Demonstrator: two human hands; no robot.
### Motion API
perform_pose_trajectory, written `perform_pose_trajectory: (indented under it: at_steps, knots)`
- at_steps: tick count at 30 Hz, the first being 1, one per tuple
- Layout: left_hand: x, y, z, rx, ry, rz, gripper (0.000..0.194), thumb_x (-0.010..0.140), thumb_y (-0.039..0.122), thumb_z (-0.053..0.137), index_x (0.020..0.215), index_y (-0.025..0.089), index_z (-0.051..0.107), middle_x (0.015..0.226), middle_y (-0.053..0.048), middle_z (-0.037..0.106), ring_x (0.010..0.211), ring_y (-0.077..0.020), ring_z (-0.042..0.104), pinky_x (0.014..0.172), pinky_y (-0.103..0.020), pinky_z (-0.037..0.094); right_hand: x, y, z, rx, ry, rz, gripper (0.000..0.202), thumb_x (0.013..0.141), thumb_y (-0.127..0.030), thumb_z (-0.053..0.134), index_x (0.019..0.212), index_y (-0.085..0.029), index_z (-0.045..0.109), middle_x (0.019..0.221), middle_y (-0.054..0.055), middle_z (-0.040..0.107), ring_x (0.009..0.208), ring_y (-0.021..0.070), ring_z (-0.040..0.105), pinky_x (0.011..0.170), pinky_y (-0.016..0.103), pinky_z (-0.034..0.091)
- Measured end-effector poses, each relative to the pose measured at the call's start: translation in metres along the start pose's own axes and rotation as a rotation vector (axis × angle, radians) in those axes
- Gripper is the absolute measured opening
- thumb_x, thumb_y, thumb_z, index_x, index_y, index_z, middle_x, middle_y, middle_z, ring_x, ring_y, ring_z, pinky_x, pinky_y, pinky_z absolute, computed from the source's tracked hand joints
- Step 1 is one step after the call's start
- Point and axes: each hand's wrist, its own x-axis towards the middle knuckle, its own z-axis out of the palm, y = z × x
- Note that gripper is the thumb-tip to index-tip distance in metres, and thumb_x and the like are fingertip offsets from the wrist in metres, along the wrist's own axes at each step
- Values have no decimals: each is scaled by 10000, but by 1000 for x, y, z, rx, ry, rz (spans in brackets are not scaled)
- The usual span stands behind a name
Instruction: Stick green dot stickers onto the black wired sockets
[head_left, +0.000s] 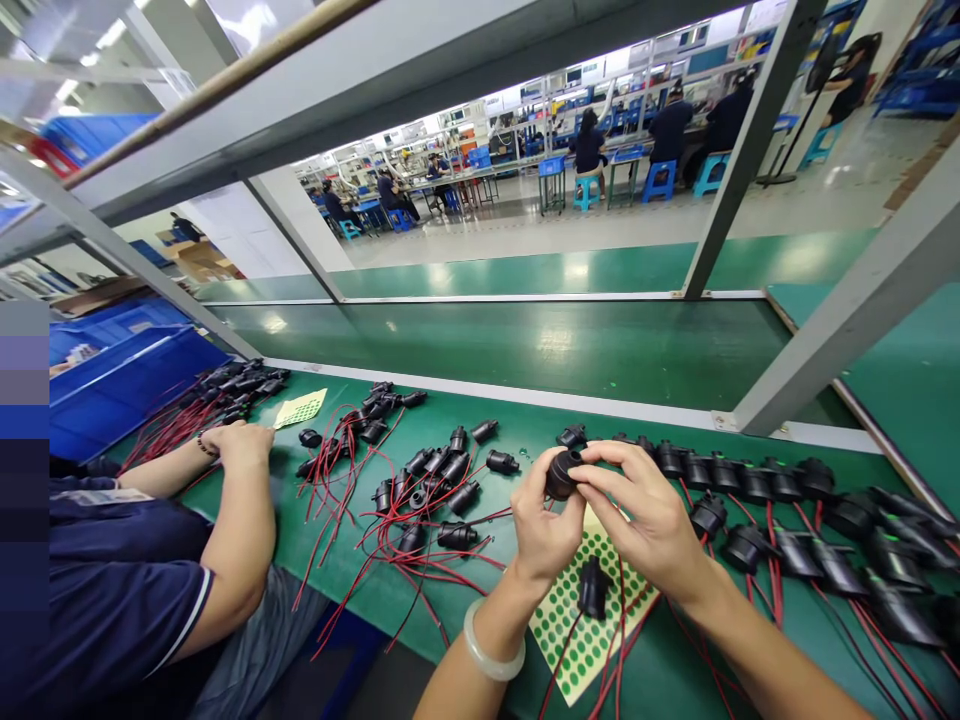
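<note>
Both my hands hold one small black round part [562, 474] with red and black wires, raised above the green bench. My left hand [546, 525] grips it from below and the left. My right hand [645, 510] pinches its top with fingertips. Under my hands lies a yellow sheet of green dot stickers [581, 625], and another black part [594, 588] rests on that sheet. A pale bangle [491, 650] circles my left wrist.
A pile of black wired parts [420, 480] lies left of centre; a row of black parts [780, 500] runs along the right. A co-worker's arm [240, 520] rests at left by another sticker sheet [300, 408] and blue bins [120, 380]. Grey frame posts [840, 330] stand behind.
</note>
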Motion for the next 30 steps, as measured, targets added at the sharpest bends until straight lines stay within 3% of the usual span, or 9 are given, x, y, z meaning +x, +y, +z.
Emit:
perform_pose_trajectory:
  at_steps: [6, 13, 17, 21, 25, 28, 30]
  knots:
    - [1, -1, 0, -58, -62, -66, 324, 805, 127, 620, 1126, 166, 606, 989, -62, 721, 816, -154, 684, 737, -240, 560, 0, 3, -1, -9, -18, 30, 165, 983, -167, 535, 1106, -231, 625, 1126, 85, 588, 1090, 226, 572, 911, 367, 511]
    - [6, 6, 5, -479, -135, -451, 240, 802, 239, 692, 1013, 163, 605, 856, -27, 710, 715, -151, 705, 696, -254, 563, -2, 5, -15, -48, -59, 85, 405, 980, -314, 568, 1362, -228, 465, 1275, 134, 558, 1191, 264, 544, 990, 444, 495]
    - [10, 19, 3, -593, -166, -558, 253, 801, 314, 727, 953, 150, 609, 837, -33, 721, 678, -141, 704, 639, -224, 540, -5, 4, -21, -109, -212, 31, 583, 962, -370, 587, 1470, -218, 345, 1409, 165, 485, 1296, 303, 481, 1031, 504, 478]
    - [4, 36, 1, -639, -238, -557, 301, 784, 306, 758, 989, 156, 597, 800, -19, 723, 729, -146, 703, 718, -242, 549, -12, -2, -27, -130, -256, -43, 615, 979, -223, 490, 1533, -208, 221, 1433, 157, 485, 1341, 259, 464, 1063, 452, 483]
    - [-10, 54, -7, -585, -347, -533, 489, 796, 322, 748, 1199, 188, 505, 878, -40, 744, 841, -196, 720, 824, -313, 550, -23, -9, -40, -114, -221, -29, 655, 939, -186, 503, 1531, -228, 226, 1415, 125, 522, 1314, 234, 509, 1064, 392, 493]
    - [-18, 65, -15, -385, -353, -305, 604, 852, 369, 685, 1371, 211, 420, 1006, -73, 732, 895, -214, 700, 855, -346, 537, -27, -18, -51, -31, -198, 74, 673, 913, -211, 544, 1516, -253, 247, 1406, 103, 543, 1273, 221, 555, 1058, 361, 494]
    - [-22, 70, -20, -240, -355, -116, 575, 883, 416, 642, 1387, 216, 452, 976, -66, 717, 842, -199, 676, 806, -330, 533, -26, -26, -61, 51, -186, 162, 665, 905, -257, 592, 1492, -274, 280, 1382, 94, 568, 1243, 216, 583, 1050, 348, 496]
